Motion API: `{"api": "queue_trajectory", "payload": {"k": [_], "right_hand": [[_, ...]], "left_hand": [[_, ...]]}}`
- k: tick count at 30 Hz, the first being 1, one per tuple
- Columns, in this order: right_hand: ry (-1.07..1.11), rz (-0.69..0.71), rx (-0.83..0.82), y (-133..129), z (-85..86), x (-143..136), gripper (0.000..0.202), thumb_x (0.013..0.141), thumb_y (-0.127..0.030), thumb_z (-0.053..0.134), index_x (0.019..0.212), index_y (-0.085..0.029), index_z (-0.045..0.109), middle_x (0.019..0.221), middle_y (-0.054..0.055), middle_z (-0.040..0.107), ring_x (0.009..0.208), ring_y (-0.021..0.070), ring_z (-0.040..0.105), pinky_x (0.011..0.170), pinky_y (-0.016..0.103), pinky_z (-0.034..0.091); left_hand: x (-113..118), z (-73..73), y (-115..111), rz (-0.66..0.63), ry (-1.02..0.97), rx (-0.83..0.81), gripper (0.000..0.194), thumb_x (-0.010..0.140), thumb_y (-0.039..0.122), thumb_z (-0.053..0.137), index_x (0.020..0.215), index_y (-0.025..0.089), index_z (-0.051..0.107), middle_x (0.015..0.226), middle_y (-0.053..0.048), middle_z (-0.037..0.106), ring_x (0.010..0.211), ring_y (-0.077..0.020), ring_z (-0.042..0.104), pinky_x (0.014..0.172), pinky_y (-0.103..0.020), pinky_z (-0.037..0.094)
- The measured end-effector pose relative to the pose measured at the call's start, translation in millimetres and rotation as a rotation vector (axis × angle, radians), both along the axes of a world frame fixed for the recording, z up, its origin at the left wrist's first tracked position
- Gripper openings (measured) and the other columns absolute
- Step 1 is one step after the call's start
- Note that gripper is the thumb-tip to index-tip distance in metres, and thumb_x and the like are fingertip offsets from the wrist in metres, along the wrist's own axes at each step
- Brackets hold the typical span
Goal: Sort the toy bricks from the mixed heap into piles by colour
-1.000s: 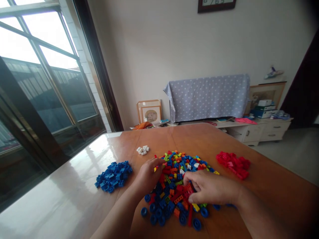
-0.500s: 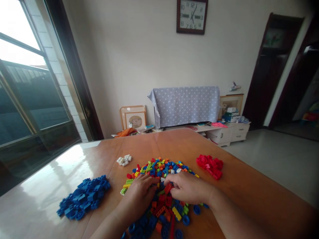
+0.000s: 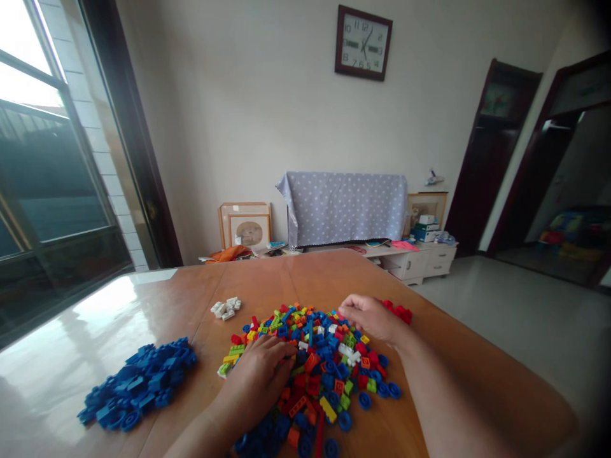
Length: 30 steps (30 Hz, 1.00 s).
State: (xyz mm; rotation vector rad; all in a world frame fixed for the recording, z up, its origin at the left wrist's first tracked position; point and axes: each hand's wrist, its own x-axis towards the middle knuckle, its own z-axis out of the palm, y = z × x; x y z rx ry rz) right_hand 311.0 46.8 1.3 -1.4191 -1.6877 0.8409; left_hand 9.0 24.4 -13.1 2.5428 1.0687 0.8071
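Observation:
A mixed heap of toy bricks point(image 3: 329, 362) in blue, red, green, orange, yellow and white spreads in front of me. My left hand point(image 3: 265, 372) lies over the heap's left side, fingers loosely bent and touching bricks; no brick shows clearly in its grasp. My right hand point(image 3: 365, 315) is above the heap's far right edge, thumb and fingers pinched on a small red brick point(image 3: 340, 314) that is mostly hidden. Behind that hand, a pile of red bricks point(image 3: 398, 311) is partly covered by it.
A large pile of blue bricks point(image 3: 140, 381) lies at the left, with a small group of white bricks point(image 3: 226, 308) farther back. The wooden table point(image 3: 286, 277) is glossy. Beyond it stand a low white cabinet point(image 3: 415, 264) and something draped with a dotted cloth point(image 3: 348, 207).
My right hand has left the middle of the heap and moved away and right, towards the red pile, with a red brick pinched. My left hand stays nearly in place. The view has turned slightly right.

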Motion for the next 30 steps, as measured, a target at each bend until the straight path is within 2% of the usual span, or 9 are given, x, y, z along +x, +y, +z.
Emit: {"api": "queue_trajectory", "payload": {"k": [2, 5, 8, 13, 15, 21, 24, 27, 30], "right_hand": [[-0.036, -0.193, 0.115, 7.4, -2.9, 22.0, 0.034, 0.089, -0.048, 0.053, 0.095, -0.017, 0.067, 0.085, 0.003, 0.068, 0.078, 0.0165, 0.061, 0.068, 0.024, 0.047], [-0.138, -0.585, 0.135, 16.1, -11.0, 57.7, 0.038, 0.087, -0.046, 0.050, 0.105, -0.017, 0.067, 0.095, 0.007, 0.073, 0.085, 0.0203, 0.066, 0.071, 0.027, 0.049], [-0.197, -0.711, 0.097, 20.3, -19.6, 83.4, 0.040, 0.085, -0.044, 0.050, 0.110, -0.017, 0.069, 0.104, 0.011, 0.074, 0.091, 0.0243, 0.068, 0.073, 0.030, 0.049], [-0.254, -0.721, 0.061, 21.4, -27.6, 94.0, 0.032, 0.076, -0.038, 0.061, 0.100, -0.023, 0.077, 0.108, 0.011, 0.076, 0.095, 0.0278, 0.069, 0.077, 0.032, 0.048], [-0.258, -0.726, 0.070, 21.5, -28.4, 93.9, 0.033, 0.075, -0.037, 0.062, 0.101, -0.024, 0.078, 0.109, 0.011, 0.076, 0.097, 0.0289, 0.069, 0.079, 0.033, 0.048], [-0.220, -0.750, 0.153, 25.7, -29.0, 91.4, 0.045, 0.078, -0.037, 0.055, 0.117, -0.023, 0.073, 0.113, 0.010, 0.075, 0.104, 0.0280, 0.069, 0.083, 0.033, 0.051], [-0.183, -0.735, 0.191, 29.1, -28.2, 77.5, 0.043, 0.082, -0.039, 0.051, 0.116, -0.022, 0.071, 0.113, 0.008, 0.074, 0.102, 0.0253, 0.069, 0.082, 0.031, 0.052], [-0.100, -0.567, 0.220, 26.5, -23.5, 48.6, 0.037, 0.085, -0.041, 0.051, 0.108, -0.020, 0.071, 0.098, 0.006, 0.075, 0.089, 0.0216, 0.070, 0.076, 0.028, 0.051], [-0.081, -0.262, 0.233, 14.0, -15.6, 11.1, 0.031, 0.087, -0.043, 0.054, 0.096, -0.020, 0.072, 0.082, 0.002, 0.072, 0.077, 0.0179, 0.065, 0.068, 0.025, 0.048]], "left_hand": [[-1.4, -0.6, 0.3, -0.003, 0.018, 0.019, 0.026, 0.095, 0.030, 0.049, 0.107, 0.029, 0.072, 0.099, -0.007, 0.070, 0.093, -0.0234, 0.063, 0.082, -0.033, 0.048], [-4.1, -1.6, 2.0, 0.005, 0.055, 0.035, 0.027, 0.095, 0.029, 0.049, 0.109, 0.029, 0.072, 0.101, -0.006, 0.070, 0.096, -0.0244, 0.062, 0.085, -0.033, 0.047], [-6.5, -1.2, 3.8, 0.013, 0.059, 0.046, 0.026, 0.094, 0.027, 0.050, 0.108, 0.029, 0.071, 0.102, -0.006, 0.070, 0.099, -0.0248, 0.062, 0.087, -0.034, 0.047], [-8.2, 2.1, 2.8, 0.009, 0.062, 0.043, 0.025, 0.094, 0.025, 0.049, 0.107, 0.028, 0.071, 0.099, -0.006, 0.070, 0.099, -0.0247, 0.061, 0.088, -0.034, 0.046], [-8.4, 3.0, 1.7, 0.008, 0.061, 0.035, 0.025, 0.094, 0.025, 0.049, 0.106, 0.028, 0.070, 0.098, -0.006, 0.069, 0.099, -0.0247, 0.061, 0.088, -0.034, 0.046], [-9.0, 6.3, -1.9, 0.017, 0.068, 0.035, 0.024, 0.093, 0.022, 0.048, 0.104, 0.027, 0.069, 0.095, -0.005, 0.068, 0.097, -0.0238, 0.060, 0.087, -0.035, 0.047], [-8.6, 8.7, -3.8, 0.025, 0.091, 0.030, 0.024, 0.091, 0.019, 0.049, 0.103, 0.027, 0.068, 0.096, -0.004, 0.068, 0.099, -0.0235, 0.060, 0.088, -0.035, 0.047], [-7.6, 9.5, -5.7, 0.020, 0.094, 0.009, 0.024, 0.085, 0.014, 0.051, 0.098, 0.027, 0.067, 0.099, -0.003, 0.067, 0.102, -0.0231, 0.059, 0.090, -0.035, 0.047], [-6.5, 7.9, -7.9, 0.005, 0.089, -0.016, 0.025, 0.077, 0.010, 0.055, 0.093, 0.026, 0.065, 0.103, -0.002, 0.067, 0.106, -0.0232, 0.057, 0.094, -0.036, 0.046]]}}
